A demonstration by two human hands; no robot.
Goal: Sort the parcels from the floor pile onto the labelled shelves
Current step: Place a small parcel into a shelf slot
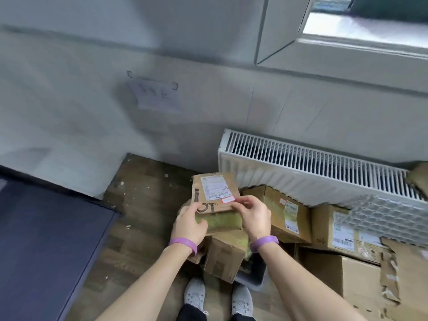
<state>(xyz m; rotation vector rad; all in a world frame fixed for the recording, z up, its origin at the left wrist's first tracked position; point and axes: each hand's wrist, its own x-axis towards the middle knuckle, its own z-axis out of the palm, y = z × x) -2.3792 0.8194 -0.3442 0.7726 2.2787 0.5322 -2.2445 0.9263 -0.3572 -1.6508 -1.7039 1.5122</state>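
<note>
Since its label (214, 186) likely has to be read before a shelf is chosen, the brown parcel (208, 206) is held face-up just off the radiator's (312, 165) left end — left hand (190, 224) curled round its near edge, right hand (252, 218) pinching it beside the red-edged sticker (228, 199).

Wall note (159, 96): blurred, writing unreadable.
Held parcel (215, 205): text on shipping label (214, 188) and red-bordered sticker (228, 199) too small to read. Printed lettering partly covered by left hand (190, 225). Near right corner under fingers (243, 202) of right hand (252, 216).
Grey bin (252, 276): mostly hidden beneath boxes (225, 258).
Radiator (301, 163): right end behind bubble wrap (393, 218).
Far-right box (419, 179): cut by frame edge.
Dark blue surface (46, 239), left: cut by edge, identity unclear.
</note>
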